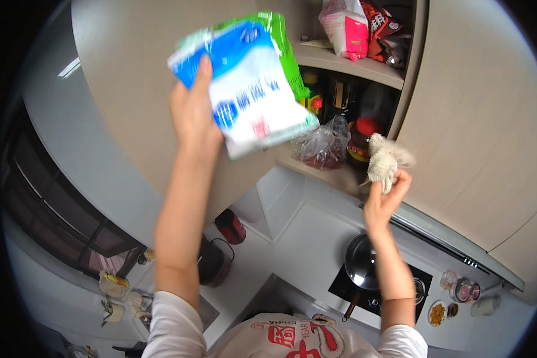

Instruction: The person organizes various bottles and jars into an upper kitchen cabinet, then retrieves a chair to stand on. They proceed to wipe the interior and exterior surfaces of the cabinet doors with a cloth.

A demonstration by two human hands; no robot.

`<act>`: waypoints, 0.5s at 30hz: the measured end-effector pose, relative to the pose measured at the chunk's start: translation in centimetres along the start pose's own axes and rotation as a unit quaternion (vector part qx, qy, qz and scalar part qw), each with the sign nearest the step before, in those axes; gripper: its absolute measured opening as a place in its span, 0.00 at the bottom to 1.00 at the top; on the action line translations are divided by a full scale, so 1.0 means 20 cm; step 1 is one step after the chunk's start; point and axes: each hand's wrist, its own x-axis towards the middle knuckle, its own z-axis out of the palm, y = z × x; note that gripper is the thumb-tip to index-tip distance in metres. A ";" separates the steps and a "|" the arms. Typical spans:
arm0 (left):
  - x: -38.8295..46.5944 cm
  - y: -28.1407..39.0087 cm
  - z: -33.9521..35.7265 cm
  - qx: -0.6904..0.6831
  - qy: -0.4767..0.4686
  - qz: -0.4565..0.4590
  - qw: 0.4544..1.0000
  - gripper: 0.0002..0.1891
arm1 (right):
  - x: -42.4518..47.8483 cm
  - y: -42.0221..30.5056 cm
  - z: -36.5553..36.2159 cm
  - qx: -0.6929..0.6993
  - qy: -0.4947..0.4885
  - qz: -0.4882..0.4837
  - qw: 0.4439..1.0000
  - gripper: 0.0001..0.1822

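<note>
Raised before the cupboard, my left hand (193,114) grips a blue and white plastic packet (255,89) that bears writing. A green packet (292,67) shows behind it, mostly hidden, in the same grasp. My right hand (382,203) pinches a balled, off-white cloth (381,161), blurred along one edge, by the lower shelf (340,177). Just left of the cloth, a red-lidded jar (359,145) stands on that shelf. Beside the jar lies a clear plastic bag (326,147) with dark reddish contents.
Dark bottles (340,96) stand deeper in the cupboard. The upper shelf (353,67) carries a pink and white bag (344,31) and a red packet (380,27). Beneath, a lidded pan (360,259) sits on the black cooktop (340,286) under a range hood (452,246); a cupboard door (479,112) is at right.
</note>
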 end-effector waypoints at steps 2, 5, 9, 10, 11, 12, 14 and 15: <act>-0.24 -0.11 -0.10 0.001 0.042 0.000 0.999 0.12 | -0.21 -0.19 0.18 0.334 0.082 0.232 0.910 0.30; -0.58 -0.30 -0.23 0.047 0.107 -0.010 0.993 0.12 | -0.45 -0.38 0.39 0.606 0.108 0.365 0.698 0.29; -0.83 -0.47 -0.42 0.023 0.151 -0.063 0.986 0.13 | -0.68 -0.36 0.49 0.471 0.047 0.376 0.797 0.26; -0.84 -0.50 -0.46 0.046 0.152 -0.071 0.985 0.14 | -0.72 -0.37 0.50 0.510 0.042 0.400 0.760 0.25; -0.84 -0.53 -0.50 0.070 0.154 -0.078 0.982 0.15 | -0.77 -0.40 0.51 0.569 0.061 0.444 0.690 0.25; -0.84 -0.55 -0.53 0.095 0.164 -0.067 0.980 0.13 | -0.81 -0.45 0.53 0.621 0.085 0.485 0.610 0.25; -0.87 -0.60 -0.61 0.098 0.163 -0.044 0.981 0.12 | -0.91 -0.40 0.51 0.569 0.051 0.523 0.633 0.25; -0.88 -0.61 -0.64 0.103 0.161 -0.032 0.981 0.11 | -0.96 -0.37 0.49 0.544 0.035 0.541 0.641 0.25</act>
